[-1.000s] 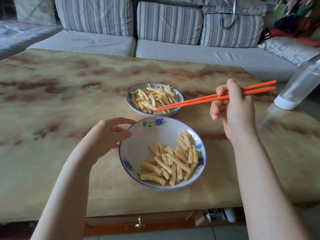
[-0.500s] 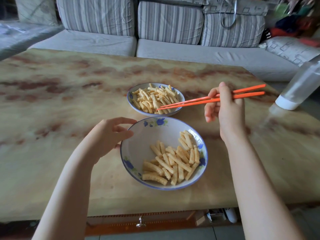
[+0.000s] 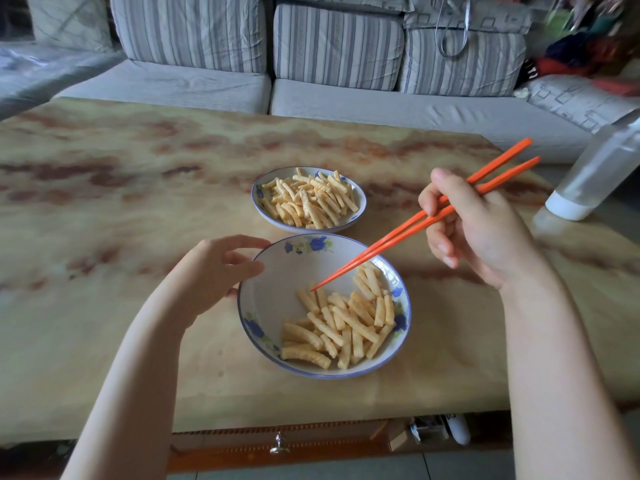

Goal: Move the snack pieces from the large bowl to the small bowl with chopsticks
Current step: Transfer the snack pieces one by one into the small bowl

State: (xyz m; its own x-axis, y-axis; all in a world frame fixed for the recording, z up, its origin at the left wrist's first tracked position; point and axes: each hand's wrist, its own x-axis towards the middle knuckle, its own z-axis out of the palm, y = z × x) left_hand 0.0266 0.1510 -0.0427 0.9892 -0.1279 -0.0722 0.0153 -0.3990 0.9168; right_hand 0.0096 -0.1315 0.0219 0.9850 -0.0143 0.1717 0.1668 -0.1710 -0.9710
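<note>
Head view: at lower centre of the frame, the large bowl (image 3: 273,289) is held at its left rim by the left hand (image 3: 211,271), its grip curled round the edge. The orange chopsticks (image 3: 398,233) are pinched in the right hand (image 3: 478,230) — their tips, pressed together, are set at the upper edge of the snack pieces (image 3: 346,323) in that bowl. The small bowl (image 3: 360,209), also filled with pieces, is seen just above it on the worktop (image 3: 138,202).

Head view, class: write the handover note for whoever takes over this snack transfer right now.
Left grip, a bare hand, holds the large bowl at its left rim.
Right grip holds the orange chopsticks; the tips are together and empty, at the topmost snack pieces in the large bowl.
Done: the small bowl, just beyond, already holds a heap.
Left: a good pile sits in the large bowl; pinch a piece and carry it over.
</note>
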